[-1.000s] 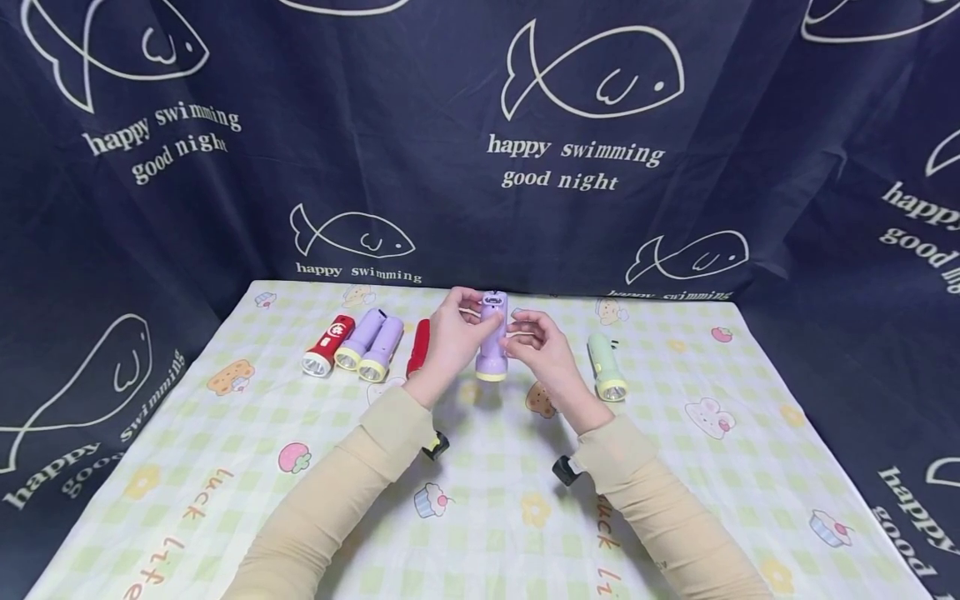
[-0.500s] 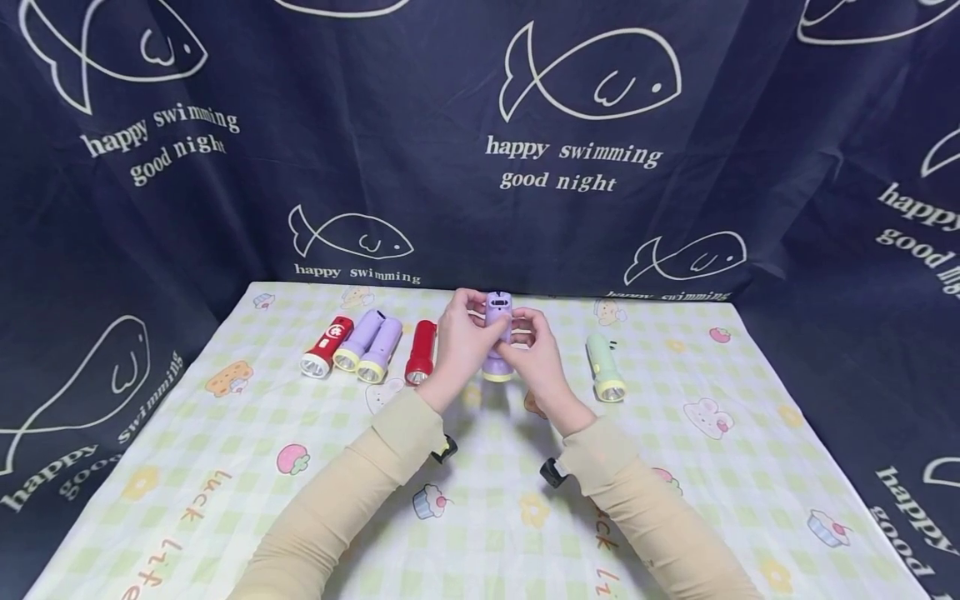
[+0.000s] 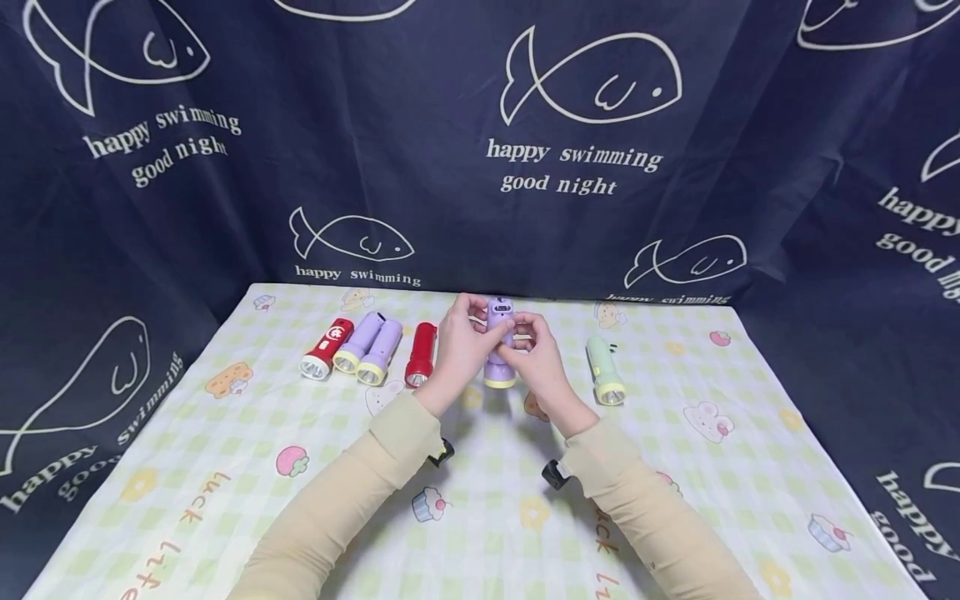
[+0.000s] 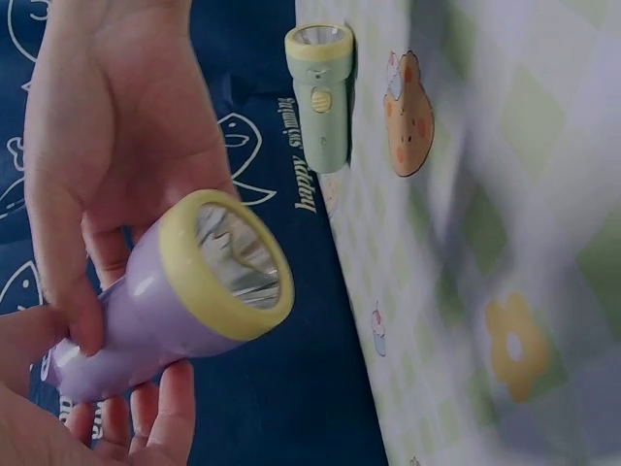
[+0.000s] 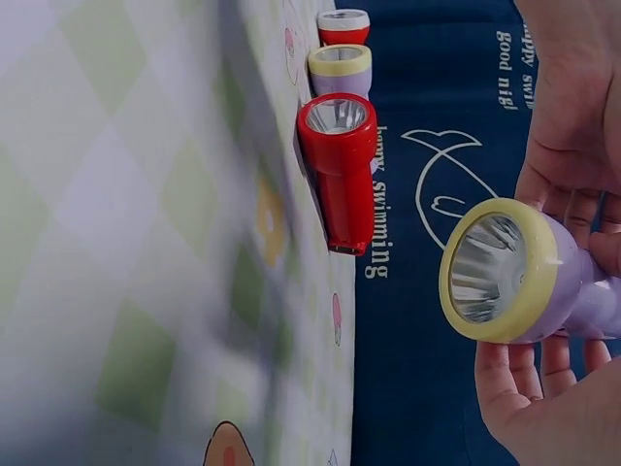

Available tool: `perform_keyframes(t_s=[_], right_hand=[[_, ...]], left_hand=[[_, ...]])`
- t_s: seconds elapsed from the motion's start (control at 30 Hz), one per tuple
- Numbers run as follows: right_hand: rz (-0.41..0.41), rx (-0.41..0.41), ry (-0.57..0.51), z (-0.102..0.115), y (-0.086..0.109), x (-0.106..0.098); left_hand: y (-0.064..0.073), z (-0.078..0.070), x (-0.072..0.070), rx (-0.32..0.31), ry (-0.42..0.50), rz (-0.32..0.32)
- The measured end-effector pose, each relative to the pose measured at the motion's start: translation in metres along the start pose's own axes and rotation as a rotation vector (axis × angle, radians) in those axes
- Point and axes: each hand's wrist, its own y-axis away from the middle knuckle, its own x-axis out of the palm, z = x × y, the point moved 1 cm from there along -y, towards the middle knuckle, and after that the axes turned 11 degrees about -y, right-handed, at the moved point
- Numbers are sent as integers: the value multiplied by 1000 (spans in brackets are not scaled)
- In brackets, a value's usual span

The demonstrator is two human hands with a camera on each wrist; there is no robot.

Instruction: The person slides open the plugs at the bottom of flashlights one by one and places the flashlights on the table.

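A purple flashlight [image 3: 500, 372] with a yellow rim is held upright between both hands, lens end down, tail end up. My left hand [image 3: 463, 340] grips it from the left, the thumb across its front. From the right my right hand [image 3: 542, 360] holds the body lower down, thumb on the front and fingers behind. In the left wrist view the lens of the purple flashlight [image 4: 165, 301] shows unlit, with fingers on both sides of the body. The right wrist view shows the held flashlight [image 5: 514, 272] raised off the cloth.
Left of the hands lie a red flashlight [image 3: 422, 354], two purple flashlights [image 3: 381, 352] side by side, and a red flashlight with a white rim [image 3: 327, 348]. On the right lies a green flashlight [image 3: 604, 371]. A dark blue curtain [image 3: 450, 167] hangs behind the checked tablecloth [image 3: 360, 533].
My right hand has moved left and closed onto the purple flashlight. My left hand and the flashlight have shifted slightly right, uncovering the nearby red flashlight.
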Motion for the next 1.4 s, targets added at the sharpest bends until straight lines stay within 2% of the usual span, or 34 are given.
perform_keyframes(t_s=[0.13,0.27,0.47,0.77,1.13,1.4], right_hand=[[5,-5,9,-1,1,-2],[8,-28,1,1,1,-3],[42,-40,-21,5,2,-6],[108,-26,-87,9,4,-12],[162,-13,-134,7,6,-16],[208,-4,-170,6,7,-16]], left_hand=[[-2,1,-3,-8,6,60],[-5,2,-9,-26,52,126],[-13,8,-18,-72,138,267],[-20,19,-24,-25,187,442],[-23,28,-23,24,361,525],[-22,28,-23,30,423,541]])
